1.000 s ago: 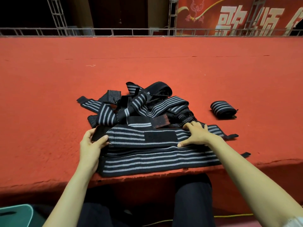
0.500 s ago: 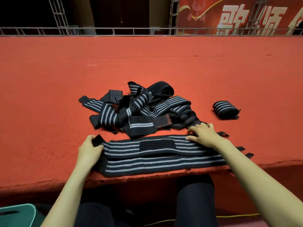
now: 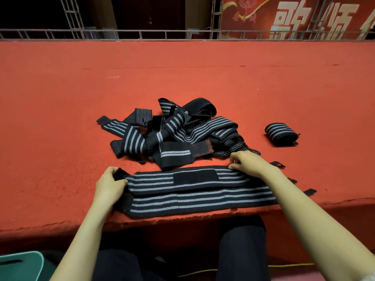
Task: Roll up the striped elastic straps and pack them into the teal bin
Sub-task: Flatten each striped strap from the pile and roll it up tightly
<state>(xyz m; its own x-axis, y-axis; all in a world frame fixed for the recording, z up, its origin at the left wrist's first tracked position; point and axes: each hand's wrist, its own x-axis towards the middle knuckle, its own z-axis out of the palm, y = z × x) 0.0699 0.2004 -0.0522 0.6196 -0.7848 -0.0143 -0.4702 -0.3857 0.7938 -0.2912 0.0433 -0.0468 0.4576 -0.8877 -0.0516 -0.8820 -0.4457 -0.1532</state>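
Observation:
Two black straps with grey stripes lie flat and side by side near the front edge of the red surface; the upper strap (image 3: 188, 180) carries a black velcro patch, the lower strap (image 3: 203, 204) lies just in front of it. My left hand (image 3: 109, 184) grips the upper strap's left end. My right hand (image 3: 248, 163) pinches its far edge toward the right end. Behind them sits a tangled pile of straps (image 3: 174, 130). One rolled strap (image 3: 281, 133) rests alone at the right. The teal bin (image 3: 20, 265) shows at the bottom left, below the surface.
The red carpeted stage (image 3: 182, 78) stretches far back to a metal rail (image 3: 182, 34) and a red banner. Its front edge runs just under the flat straps. My dark-trousered legs are below, and a yellow cable (image 3: 284, 265) lies on the floor.
The upper strap has slid toward me, off the pile, and lies straight. My left hand closed round its left end; my right hand shifted from pressing flat to pinching its far edge.

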